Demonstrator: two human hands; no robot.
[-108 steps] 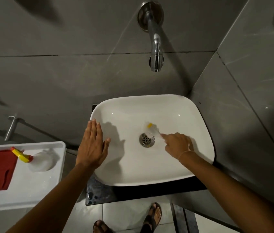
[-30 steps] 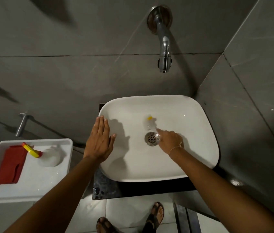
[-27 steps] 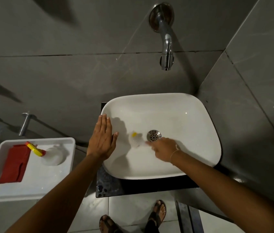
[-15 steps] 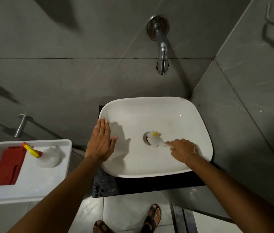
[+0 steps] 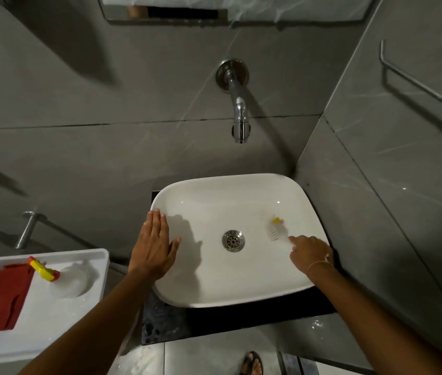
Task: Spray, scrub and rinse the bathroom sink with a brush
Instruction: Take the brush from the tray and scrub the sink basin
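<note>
Brush: small, white bristle head, blurred, with a yellow tip at the far end. My view from the head camera has it inside the white sink, on the right slope of the bowl, at about 3 o'clock from the drain and apart from it

Long axis runs from the yellow tip at roughly 11 o'clock back toward 5 o'clock, where the handle disappears into my right hand. Bristle head lies against the porcelain as far as I can tell; blur hides the contact

Right hand: fingers curled tight around the brush handle, index finger stretched along it toward the head. Hand sits over the sink's right rim

Left hand: flat, fingers straight and together, thumb spread, palm down on the sink's left rim at 9 o'clock from the drain. Holding nothing

Sink: rounded-square vessel basin on a dark counter. In the bowl, only the brush head and the metal drain at centre. Whether the surface is wet I cannot tell

Tap juts from the grey tiled wall at 12 o'clock above the basin; no water stream visible

White tray at 8 o'clock from the sink, well apart from it. In it: a red cloth on the left side, and beside it a clear spray bottle lying down, its yellow-and-red trigger pointing toward 10 o'clock, touching the cloth's upper corner
</note>
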